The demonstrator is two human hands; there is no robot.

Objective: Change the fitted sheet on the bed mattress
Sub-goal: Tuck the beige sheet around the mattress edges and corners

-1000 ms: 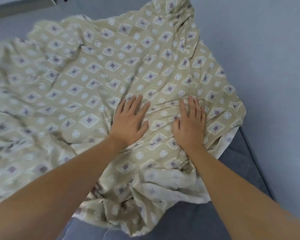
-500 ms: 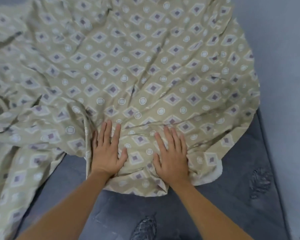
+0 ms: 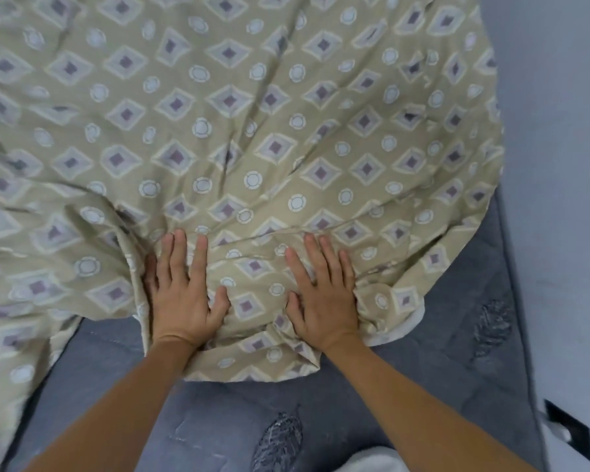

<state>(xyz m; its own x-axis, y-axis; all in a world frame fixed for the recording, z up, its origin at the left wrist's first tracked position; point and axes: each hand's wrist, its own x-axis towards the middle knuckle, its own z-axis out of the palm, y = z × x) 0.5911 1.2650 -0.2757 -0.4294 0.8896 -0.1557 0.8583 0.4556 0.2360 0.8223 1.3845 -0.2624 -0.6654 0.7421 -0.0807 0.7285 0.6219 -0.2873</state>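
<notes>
Fingers of the left hand [image 3: 181, 294] and the right hand [image 3: 322, 298] are laid straight and flat, palms down, on the near edge of the fitted sheet [image 3: 239, 137]; nothing is gripped. Beige fabric with diamond and circle print is bunched around both hands and spread, wrinkled, across the grey mattress [image 3: 457, 362], whose near part is left bare. A pale wall [image 3: 559, 165] is seen on the right.
</notes>
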